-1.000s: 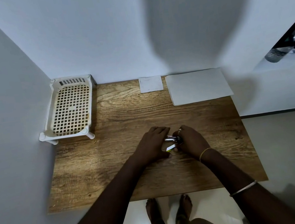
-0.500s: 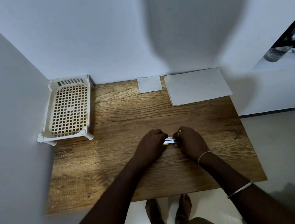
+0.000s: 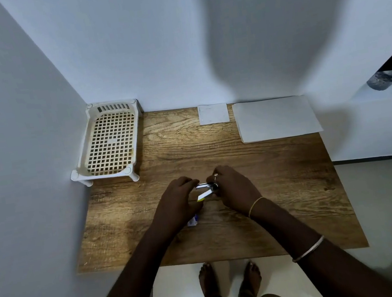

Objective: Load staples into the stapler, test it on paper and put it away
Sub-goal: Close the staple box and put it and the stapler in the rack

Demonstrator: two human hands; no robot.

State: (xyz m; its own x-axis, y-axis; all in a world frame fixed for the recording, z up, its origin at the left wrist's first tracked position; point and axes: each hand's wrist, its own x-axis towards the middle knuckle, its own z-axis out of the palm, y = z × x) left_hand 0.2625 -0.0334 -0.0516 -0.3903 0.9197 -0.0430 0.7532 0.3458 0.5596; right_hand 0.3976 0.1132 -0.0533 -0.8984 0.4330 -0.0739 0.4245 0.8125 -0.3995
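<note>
- Here you are in the middle of the surface (image 3: 283, 186), with the stapler (image 3: 202, 186) between your two hands. It is hinged open — metal rail on top, white-and-yellow part splayed out below it.
- Your left hand (image 3: 178, 202) has its grip pinched on the front end of the rail. Your right hand (image 3: 234, 188) has its grip curled round the hinge end, so both are clamped on the stapler.
- This looks like the loading step. Whether a strip already sits in the rail is too small to tell.
- A small blue-and-white box (image 3: 192, 221) peeks out from under your left wrist, and it is probably the staples.
- To do this well, hold the hinge end steady with the right and let the left do the fine work. Lay the strip legs-down and flat in the channel, then seat it fully.
- Close the top gently until it catches — lean hard on the front and you may fire a staple into nothing.
- The paper (image 3: 276, 118) waits at the far right corner and the basket (image 3: 110, 140) at the far left. Both are well apart from your hands.
</note>
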